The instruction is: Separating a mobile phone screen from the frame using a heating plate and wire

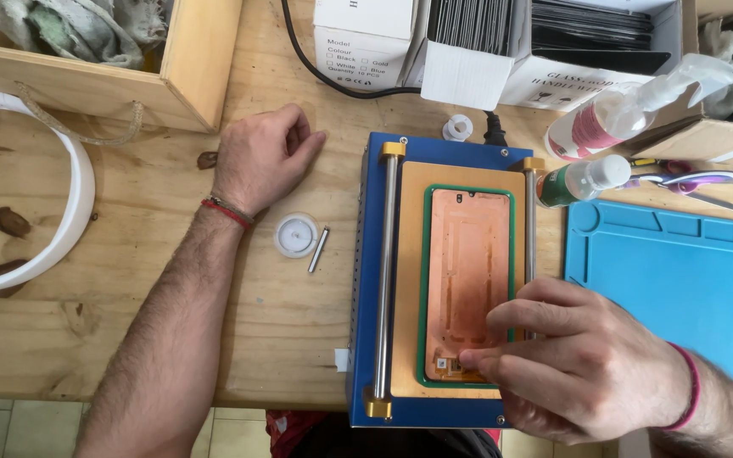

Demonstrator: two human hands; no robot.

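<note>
The right hand (pixel 591 365) is reaching in from the bench's near right corner; its fingertips (pixel 477 360) are pressing together on the lower end of the copper-coloured rectangular phone panel (pixel 468 263), near a small connector at the panel's bottom edge; whether they are pinching a part or only pressing cannot be told. The panel is lying flat inside a green rectangular frame (pixel 425 280) on the tan pad of a blue metal heating plate machine (pixel 365 254), which is sitting at the bench's near edge, middle; two steel rods with brass ends (pixel 386 271) are running along the pad's sides.

The left hand (pixel 258 157) is resting palm down on the pale wooden bench (pixel 129 322), left of the machine and well apart from it; its fingers are curling loosely inward, holding nothing; a red cord bracelet is sitting on the wrist. Just nearer than the wrist, a small clear round lid (pixel 296 235) and a short metal pin (pixel 319 250) are lying side by side.

Right of the machine, a blue silicone work mat (pixel 680 280) is covering the bench's right edge; a green bottle with a white cap (pixel 583 181) and a clear spray bottle (pixel 629 114) are lying near the far right; white cardboard boxes (pixel 366 38) are standing along the far edge.
</note>
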